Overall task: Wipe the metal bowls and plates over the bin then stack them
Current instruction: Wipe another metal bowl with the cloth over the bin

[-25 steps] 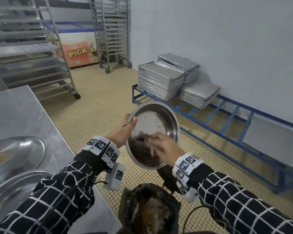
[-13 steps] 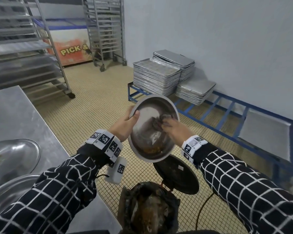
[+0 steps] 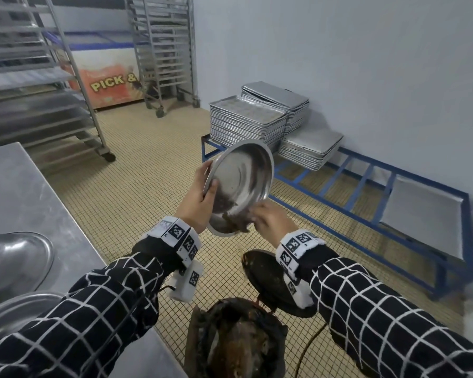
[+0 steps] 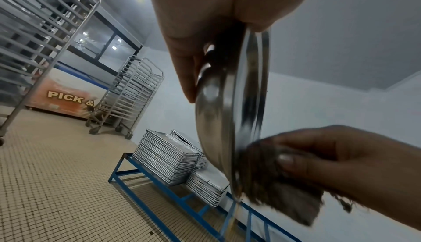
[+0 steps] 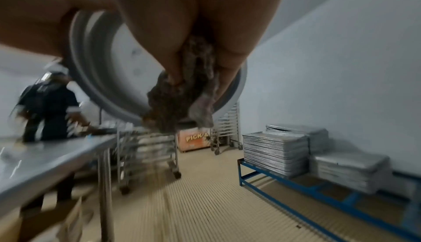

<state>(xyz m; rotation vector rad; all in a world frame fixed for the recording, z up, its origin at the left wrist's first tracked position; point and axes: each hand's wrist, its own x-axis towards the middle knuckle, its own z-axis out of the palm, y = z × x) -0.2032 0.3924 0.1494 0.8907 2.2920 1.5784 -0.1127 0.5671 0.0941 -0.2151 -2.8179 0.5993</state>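
Above the bin, the left hand grips the rim of 1 steeply tilted metal plate (thumb inside). The right hand pinches a dirty brown rag against the plate's lower edge, directly over the bin.

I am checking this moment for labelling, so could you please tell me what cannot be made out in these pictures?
- Bin contents: head view, dark and cut off by the bottom edge.
- Right hand fingertips: head view, hidden behind the wad and the bowl rim.
- Bowl interior: left wrist view, seen edge-on only.
- Second person: right wrist view, motion-blurred.
- Freezer lettering: head view, covered by a rack.
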